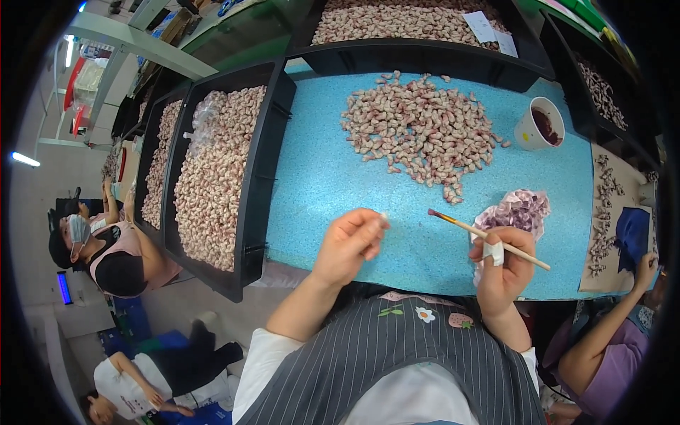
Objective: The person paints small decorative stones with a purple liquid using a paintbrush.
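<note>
My left hand (348,246) is closed, pinching a small whitish piece (384,218) between thumb and fingertips above the blue mat (312,177). My right hand (504,276), with white tape round one finger, grips a paintbrush (464,227) by its wooden handle. The brush's dark red tip points left toward the pinched piece, a gap apart from it. Beyond both hands lies a loose heap of small cream pieces with pinkish marks (425,127). Purple-stained crumpled paper (520,212) rests beside my right hand. A white cup (528,133) with dark red paint inside stands at the far right.
Black bins (263,170) full of similar pieces line the left, and another black bin (425,58) stands at the back with white papers in it. On the right are a cardboard sheet (598,234) with rows of pieces, a blue cloth (632,237) and a co-worker's arm (602,340).
</note>
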Demonstrator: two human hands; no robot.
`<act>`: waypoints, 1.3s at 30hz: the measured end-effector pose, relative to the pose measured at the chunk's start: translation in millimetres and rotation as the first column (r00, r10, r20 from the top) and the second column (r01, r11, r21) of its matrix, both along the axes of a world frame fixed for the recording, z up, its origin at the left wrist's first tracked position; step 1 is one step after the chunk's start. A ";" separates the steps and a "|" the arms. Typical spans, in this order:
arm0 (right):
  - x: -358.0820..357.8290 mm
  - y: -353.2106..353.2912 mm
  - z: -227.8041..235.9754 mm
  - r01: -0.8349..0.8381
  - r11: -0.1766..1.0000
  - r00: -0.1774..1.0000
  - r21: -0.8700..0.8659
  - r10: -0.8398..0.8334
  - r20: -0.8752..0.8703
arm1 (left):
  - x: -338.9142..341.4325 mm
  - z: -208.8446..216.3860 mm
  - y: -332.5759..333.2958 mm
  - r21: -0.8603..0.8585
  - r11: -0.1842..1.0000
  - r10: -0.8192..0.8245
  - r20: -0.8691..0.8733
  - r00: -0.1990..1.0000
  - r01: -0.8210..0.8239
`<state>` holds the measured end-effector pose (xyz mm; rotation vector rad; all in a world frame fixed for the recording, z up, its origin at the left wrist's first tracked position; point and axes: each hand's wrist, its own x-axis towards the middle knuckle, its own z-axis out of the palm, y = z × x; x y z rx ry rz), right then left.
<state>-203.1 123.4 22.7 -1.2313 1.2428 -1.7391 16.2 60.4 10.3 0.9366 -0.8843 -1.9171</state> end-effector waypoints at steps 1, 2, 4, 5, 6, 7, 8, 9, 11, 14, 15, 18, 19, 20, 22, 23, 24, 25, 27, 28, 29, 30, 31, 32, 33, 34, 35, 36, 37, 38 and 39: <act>-1.5 0.9 0.4 0.015 1.000 1.000 0.023 -0.015 0.011 | 10.1 0.6 -4.1 -0.024 0.997 0.070 -0.053 0.996 -0.071; -4.3 2.5 1.3 0.040 0.998 0.999 0.048 -0.041 0.014 | 24.2 1.8 -13.0 -0.089 0.980 0.160 -0.186 0.969 -0.179; -8.3 4.4 -0.9 0.061 0.996 0.998 0.066 -0.061 -0.008 | 41.2 16.1 -32.2 0.015 0.849 0.479 -0.443 0.758 -0.528; -7.3 3.7 -0.2 0.061 0.996 0.998 0.060 -0.061 0.006 | 53.9 20.5 -42.0 -0.101 0.822 0.451 -0.486 0.748 -0.561; -6.7 3.1 0.2 0.062 0.997 0.998 0.054 -0.063 0.019 | 52.4 20.8 -46.1 -0.100 0.820 0.454 -0.486 0.747 -0.564; -6.8 2.6 0.5 0.060 0.997 0.998 0.055 -0.061 0.018 | 48.1 20.5 -48.9 -0.132 0.865 0.418 -0.342 0.842 -0.484; -7.1 2.2 0.9 0.068 0.996 0.998 0.061 -0.068 0.010 | 41.6 17.2 -51.1 -0.145 0.908 0.363 -0.192 0.912 -0.392; -6.2 1.5 2.4 0.064 0.996 0.998 0.063 -0.065 0.007 | 29.8 11.5 -48.3 -0.267 0.933 0.302 0.205 0.931 -0.244; -4.1 0.1 5.5 0.059 0.997 0.998 0.049 -0.059 0.002 | 0.1 5.3 -47.8 -0.469 0.883 0.228 0.471 0.852 0.023; -3.5 1.9 5.9 0.069 0.997 0.998 0.034 -0.069 -0.007 | -33.1 5.2 -62.3 -0.527 0.771 0.266 0.777 0.571 0.358; -3.6 2.4 5.5 0.072 0.997 0.997 0.027 -0.071 -0.007 | -41.5 0.8 -66.8 -0.564 0.707 0.352 0.803 0.480 0.427; -7.0 7.9 3.3 0.095 0.995 0.995 0.045 -0.094 -0.026 | -44.8 -15.6 -72.5 -0.590 0.619 0.449 0.808 0.383 0.519; -7.6 8.4 3.1 0.098 0.994 0.995 0.046 -0.097 -0.025 | -41.7 -18.1 -73.0 -0.610 0.583 0.490 0.791 0.368 0.536; -8.9 9.2 3.3 0.105 0.994 0.994 0.039 -0.104 -0.017 | -40.0 -19.2 -72.8 -0.628 0.546 0.526 0.772 0.356 0.555; -10.7 11.2 3.7 0.114 0.993 0.993 0.035 -0.114 -0.006 | -33.4 -16.6 -67.5 -0.663 0.545 0.479 0.748 0.459 0.513; -11.1 11.6 4.3 0.107 0.994 0.994 0.031 -0.108 0.010 | -29.7 -14.2 -63.2 -0.697 0.548 0.435 0.709 0.555 0.462; -11.5 11.5 4.0 0.105 0.994 0.994 0.028 -0.106 0.027 | -27.7 -10.4 -57.4 -0.695 0.547 0.430 0.712 0.556 0.466; -11.9 10.8 4.8 0.111 0.993 0.993 0.030 -0.112 0.029 | -26.2 -4.0 -48.8 -0.519 0.810 0.175 0.657 0.733 0.271; -10.2 9.6 8.2 0.065 0.998 0.996 0.016 -0.066 0.056 | -23.8 5.3 -30.4 -0.205 0.969 -0.023 0.471 0.882 0.135; -8.7 9.1 8.8 0.068 0.998 0.996 0.019 -0.069 0.059 | -23.3 8.6 -22.0 -0.178 0.980 -0.025 0.360 0.933 0.095; -7.2 8.2 10.0 0.013 1.000 0.996 -0.004 -0.013 0.083 | -22.7 10.3 -15.0 -0.147 0.988 -0.018 0.242 0.970 0.055; -5.8 7.7 11.6 -0.040 0.999 0.994 -0.029 0.043 0.104 | -22.9 9.6 -9.5 -0.145 0.988 -0.020 0.242 0.970 0.056; -4.8 7.7 14.3 -0.068 0.997 0.991 -0.026 0.071 0.116 | -24.0 7.8 -4.8 -0.135 0.990 -0.014 0.176 0.984 0.038; -3.3 7.3 15.4 -0.069 0.997 0.991 -0.026 0.071 0.115 | -24.3 6.6 -0.8 -0.126 0.992 -0.004 0.109 0.994 0.018; -2.1 7.0 16.1 -0.084 0.996 0.988 -0.017 0.085 0.132 | -24.7 6.0 2.2 -0.136 0.991 -0.006 0.074 0.997 0.016; -1.2 6.6 16.7 -0.099 0.995 0.984 -0.007 0.099 0.148 | -25.8 4.4 4.3 -0.136 0.991 -0.006 0.073 0.997 0.016; 0.0 6.5 16.3 -0.096 0.995 0.985 -0.006 0.096 0.145 | -27.4 1.8 6.0 -0.135 0.991 -0.002 -0.008 1.000 0.001; 1.3 6.3 15.1 -0.091 0.996 0.988 -0.004 0.090 0.126 | -28.8 -0.3 6.7 -0.133 0.991 0.003 -0.089 0.996 -0.015; 2.0 6.1 13.8 -0.086 0.996 0.991 -0.003 0.085 0.106 | -29.7 -1.9 6.7 -0.131 0.991 0.001 -0.091 0.996 -0.013; 2.1 5.8 12.4 -0.082 0.997 0.991 0.000 0.082 0.103 | -30.6 -3.4 6.7 -0.141 0.990 -0.003 -0.101 0.995 -0.012; 1.9 5.3 11.0 -0.052 0.999 0.997 -0.001 0.052 0.058 | -31.2 -4.4 6.6 -0.151 0.989 -0.006 -0.111 0.994 -0.011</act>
